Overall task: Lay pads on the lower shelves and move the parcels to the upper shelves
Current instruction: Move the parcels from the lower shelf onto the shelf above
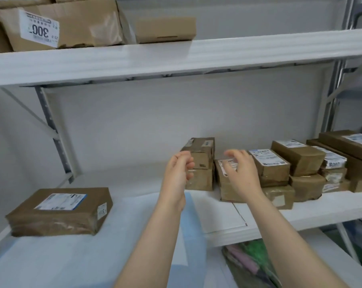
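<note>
Parcels on lower shelf (321, 213), both hands at the middle stacks.
I log brown parcels (269, 165) stacked along its right half, the far-right ones cut off by the frame. One flat parcel (59, 210) lies alone at left on the pale pad (92, 256). Left hand (179, 173) curled, nothing visible in it, before a two-high stack (201, 163). Right hand (241, 173) blurred, fingers loosely spread over the neighbouring parcel, contact unclear. Boxes (61, 28) on upper shelf (176, 59).

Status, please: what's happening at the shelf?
Left hand curled, right hand open, both empty. Parcels just ahead on lower shelf. Nothing in the way.
</note>
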